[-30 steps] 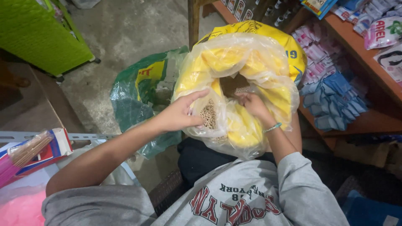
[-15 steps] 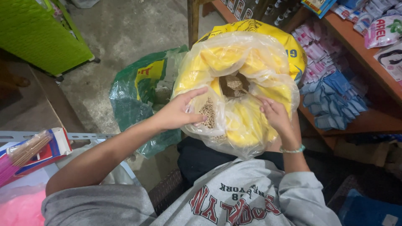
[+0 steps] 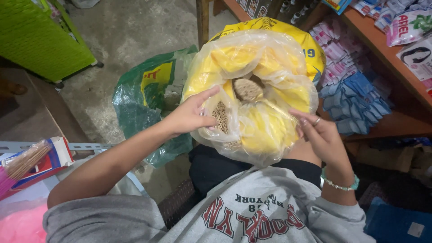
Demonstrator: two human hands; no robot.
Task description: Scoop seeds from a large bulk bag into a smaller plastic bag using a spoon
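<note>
A big yellow sack (image 3: 279,31) with a clear plastic liner (image 3: 252,94) stands in front of me, its mouth rolled down over brown pellets (image 3: 246,88). My left hand (image 3: 191,114) grips the near left rim of the liner, where a pocket of pellets (image 3: 220,118) shows through the plastic. My right hand (image 3: 321,135) rests against the right side of the liner, fingers spread, with a ring on one finger and a bead bracelet on the wrist.
A green plastic sack (image 3: 144,103) leans left of the yellow one. A wooden shelf (image 3: 387,58) with blue and pink sachets (image 3: 355,94) is on the right. A green crate (image 3: 36,40) stands far left, a broom (image 3: 22,164) and box near left.
My right hand has come out of the sack's mouth and moved down to the right side of the liner. My left hand keeps its grip on the rim.
</note>
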